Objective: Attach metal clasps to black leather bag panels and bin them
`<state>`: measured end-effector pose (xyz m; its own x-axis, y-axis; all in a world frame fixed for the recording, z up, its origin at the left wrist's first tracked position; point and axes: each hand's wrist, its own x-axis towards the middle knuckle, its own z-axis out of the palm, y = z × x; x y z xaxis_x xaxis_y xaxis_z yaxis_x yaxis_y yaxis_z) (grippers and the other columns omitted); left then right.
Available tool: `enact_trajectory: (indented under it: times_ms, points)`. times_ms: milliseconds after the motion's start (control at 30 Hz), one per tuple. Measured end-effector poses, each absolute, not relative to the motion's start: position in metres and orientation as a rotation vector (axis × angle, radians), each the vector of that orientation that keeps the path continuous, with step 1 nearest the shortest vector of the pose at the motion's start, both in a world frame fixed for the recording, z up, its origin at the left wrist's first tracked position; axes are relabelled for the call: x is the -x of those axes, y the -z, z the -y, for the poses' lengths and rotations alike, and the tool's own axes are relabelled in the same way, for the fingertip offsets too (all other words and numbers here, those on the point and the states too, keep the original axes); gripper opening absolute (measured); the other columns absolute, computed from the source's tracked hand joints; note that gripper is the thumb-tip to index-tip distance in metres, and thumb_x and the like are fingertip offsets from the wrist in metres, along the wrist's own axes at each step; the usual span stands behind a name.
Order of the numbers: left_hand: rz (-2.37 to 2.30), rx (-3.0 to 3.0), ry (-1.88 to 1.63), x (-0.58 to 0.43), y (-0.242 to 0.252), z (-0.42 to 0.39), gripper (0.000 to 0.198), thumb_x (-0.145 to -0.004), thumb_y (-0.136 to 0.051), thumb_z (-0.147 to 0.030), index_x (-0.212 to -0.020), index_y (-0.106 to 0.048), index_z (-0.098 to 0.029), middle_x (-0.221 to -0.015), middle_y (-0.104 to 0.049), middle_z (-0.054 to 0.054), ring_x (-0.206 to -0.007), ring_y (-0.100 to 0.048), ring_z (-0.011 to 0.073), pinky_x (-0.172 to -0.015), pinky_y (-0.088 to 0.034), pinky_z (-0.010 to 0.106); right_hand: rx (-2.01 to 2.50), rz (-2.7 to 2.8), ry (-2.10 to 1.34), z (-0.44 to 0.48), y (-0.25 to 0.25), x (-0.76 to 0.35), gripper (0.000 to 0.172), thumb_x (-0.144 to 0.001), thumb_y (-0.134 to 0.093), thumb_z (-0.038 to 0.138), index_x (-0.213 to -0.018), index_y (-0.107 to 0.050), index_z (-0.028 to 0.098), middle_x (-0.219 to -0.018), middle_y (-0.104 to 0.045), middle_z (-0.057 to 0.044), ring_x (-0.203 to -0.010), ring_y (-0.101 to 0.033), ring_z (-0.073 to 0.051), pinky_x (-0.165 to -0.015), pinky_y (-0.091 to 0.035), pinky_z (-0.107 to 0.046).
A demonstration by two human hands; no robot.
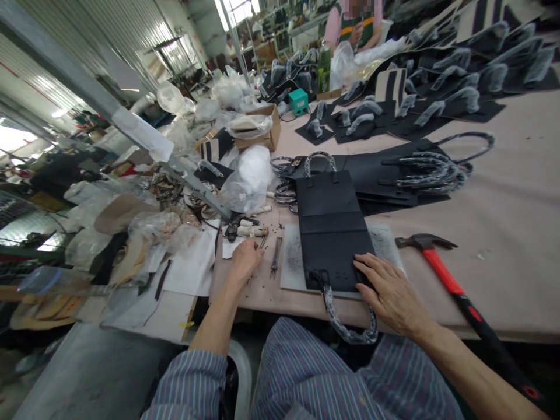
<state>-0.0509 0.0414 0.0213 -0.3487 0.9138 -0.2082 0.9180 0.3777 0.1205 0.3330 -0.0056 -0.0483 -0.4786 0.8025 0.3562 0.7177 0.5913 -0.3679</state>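
A flat black bag panel (330,227) lies unfolded on a grey mat (291,262) at the table's near edge. Its plastic-wrapped handle (345,324) hangs over the edge toward my lap. My right hand (391,291) rests flat on the panel's near right corner, fingers stretched out. My left hand (245,259) is closed, fingertips down on the table beside thin metal punch tools (275,256); whether it pinches one I cannot make out. Small dark specks dot the table around it.
A red-handled hammer (441,271) lies right of the mat. More black panels with wrapped handles (411,172) are stacked behind. Plastic bags (249,178), a cardboard box (258,131) and a slanting metal bar (144,137) crowd the left. Another person (356,23) works at the far end.
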Motion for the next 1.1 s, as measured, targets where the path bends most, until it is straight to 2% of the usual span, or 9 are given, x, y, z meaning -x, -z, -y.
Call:
enact_trajectory:
  times_ms: [233, 467, 667, 867, 967, 1100]
  points:
    - [-2.333, -1.598, 0.081, 0.062, -0.025, -0.049, 0.008, -0.080, -0.071, -0.027, -0.082, -0.070, -0.019, -0.091, -0.076, 0.011, -0.093, -0.071, 0.0283, -0.078, -0.049, 0.032, 1.207, 2.313, -0.234, 0.005, 0.049, -0.332, 0.043, -0.100, -0.046, 0.036, -0.138, -0.055, 0.018, -0.145, -0.055, -0.014, -0.136, -0.049, -0.034, -0.112, -0.041, -0.055]
    - [-2.429, -1.519, -0.048, 0.092, -0.014, -0.036, 0.014, -0.085, -0.066, -0.028, -0.094, -0.074, -0.020, -0.100, -0.077, 0.011, -0.096, -0.071, 0.0246, -0.081, -0.050, 0.030, 1.196, 2.330, -0.204, 0.004, 0.051, -0.333, 0.042, -0.102, -0.044, 0.038, -0.136, -0.055, 0.016, -0.144, -0.056, -0.015, -0.135, -0.049, -0.035, -0.111, -0.041, -0.055]
    - [-2.348, -1.568, 0.079, 0.081, -0.014, -0.036, 0.018, -0.081, -0.070, -0.036, -0.086, -0.072, -0.019, -0.096, -0.077, 0.011, -0.096, -0.071, 0.0268, -0.080, -0.051, 0.031, 1.195, 2.314, -0.212, 0.004, 0.049, -0.331, 0.043, -0.100, -0.045, 0.037, -0.136, -0.056, 0.015, -0.143, -0.057, -0.015, -0.134, -0.049, -0.035, -0.111, -0.041, -0.056]
    - [-2.393, -1.642, 0.084, 0.062, -0.024, -0.045, 0.021, -0.080, -0.070, -0.028, -0.099, -0.072, -0.018, -0.107, -0.076, 0.013, -0.105, -0.070, 0.0271, -0.086, -0.051, 0.031, 1.202, 2.318, -0.198, 0.004, 0.050, -0.330, 0.041, -0.100, -0.046, 0.035, -0.135, -0.057, 0.015, -0.144, -0.056, -0.015, -0.135, -0.049, -0.034, -0.111, -0.041, -0.054]
    - [-2.299, -1.609, 0.137, 0.053, -0.023, -0.055, 0.013, -0.078, -0.072, -0.029, -0.087, -0.073, -0.019, -0.100, -0.077, 0.011, -0.103, -0.070, 0.0263, -0.087, -0.051, 0.031, 1.221, 2.314, -0.199, 0.004, 0.049, -0.329, 0.041, -0.100, -0.046, 0.035, -0.135, -0.056, 0.015, -0.145, -0.055, -0.014, -0.136, -0.048, -0.034, -0.112, -0.040, -0.054]
    - [-2.257, -1.589, 0.101, 0.044, -0.014, -0.075, 0.007, -0.068, -0.075, -0.018, -0.070, -0.068, -0.017, -0.083, -0.075, 0.014, -0.099, -0.071, 0.0310, -0.088, -0.052, 0.034, 1.267, 2.307, -0.239, 0.007, 0.043, -0.327, 0.041, -0.099, -0.049, 0.032, -0.136, -0.057, 0.015, -0.146, -0.055, -0.014, -0.138, -0.047, -0.033, -0.115, -0.038, -0.054]
